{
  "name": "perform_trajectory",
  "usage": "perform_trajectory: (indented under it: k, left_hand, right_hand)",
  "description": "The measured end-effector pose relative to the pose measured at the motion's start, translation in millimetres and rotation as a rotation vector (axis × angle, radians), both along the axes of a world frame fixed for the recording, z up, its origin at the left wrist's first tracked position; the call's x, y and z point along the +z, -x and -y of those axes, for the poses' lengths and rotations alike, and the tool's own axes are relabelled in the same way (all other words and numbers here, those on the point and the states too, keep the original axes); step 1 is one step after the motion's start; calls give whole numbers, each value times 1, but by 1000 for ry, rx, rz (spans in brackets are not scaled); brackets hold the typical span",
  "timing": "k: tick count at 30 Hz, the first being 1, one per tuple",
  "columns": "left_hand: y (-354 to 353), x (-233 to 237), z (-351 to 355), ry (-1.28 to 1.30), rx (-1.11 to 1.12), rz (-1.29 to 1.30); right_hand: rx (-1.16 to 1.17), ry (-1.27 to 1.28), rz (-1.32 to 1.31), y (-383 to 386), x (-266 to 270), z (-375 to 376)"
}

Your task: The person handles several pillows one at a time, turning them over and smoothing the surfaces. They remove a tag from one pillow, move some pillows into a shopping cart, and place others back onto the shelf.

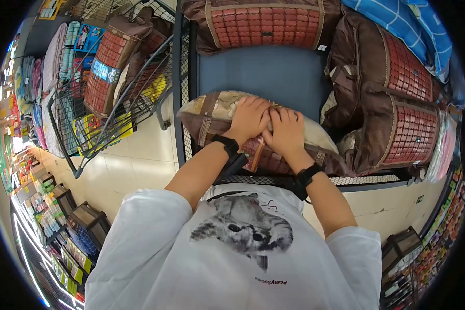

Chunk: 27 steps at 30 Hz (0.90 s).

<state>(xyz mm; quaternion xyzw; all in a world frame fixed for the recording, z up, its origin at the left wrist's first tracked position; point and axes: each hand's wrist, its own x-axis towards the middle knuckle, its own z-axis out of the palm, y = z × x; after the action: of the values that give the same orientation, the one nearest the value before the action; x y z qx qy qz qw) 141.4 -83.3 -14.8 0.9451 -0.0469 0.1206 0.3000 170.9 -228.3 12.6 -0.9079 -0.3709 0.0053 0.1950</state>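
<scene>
A brown pillow with a beige floral side and a reddish beaded panel stands on its edge at the front of the display bin, close to my body. My left hand grips its upper edge near the middle. Right beside it, my right hand holds the same edge, the two hands touching. Fingers of both curl over the far side, so their tips are partly hidden. A black band sits on each wrist.
More brown pillows with red beaded panels lie at the back and right of the bin, around its grey base. Blue checked bedding is at the upper right. A wire shopping cart with a similar pillow stands left.
</scene>
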Motion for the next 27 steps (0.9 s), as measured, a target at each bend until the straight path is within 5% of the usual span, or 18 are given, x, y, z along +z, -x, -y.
perform_trajectory:
  k: [8, 12, 16, 19, 21, 27]
  left_hand:
    - [-14, 16, -2, -40, -22, -269]
    - [18, 21, 5, -17, 0, 16]
    - [49, 36, 8, -53, -9, 11]
    - [86, 50, -5, -205, -136, -3]
    - [109, 63, -18, -396, -73, -86]
    - [144, 49, -24, -414, -21, -192]
  right_hand:
    - [-25, 30, -2, -11, 6, 0]
    - [-17, -109, 89, 21, 15, 8]
    - [58, -155, 23, 45, 24, 31]
    - [193, -89, -10, 59, 45, 65]
    - [3, 84, 53, 68, 58, 88]
    - [115, 238, -30, 91, 68, 109]
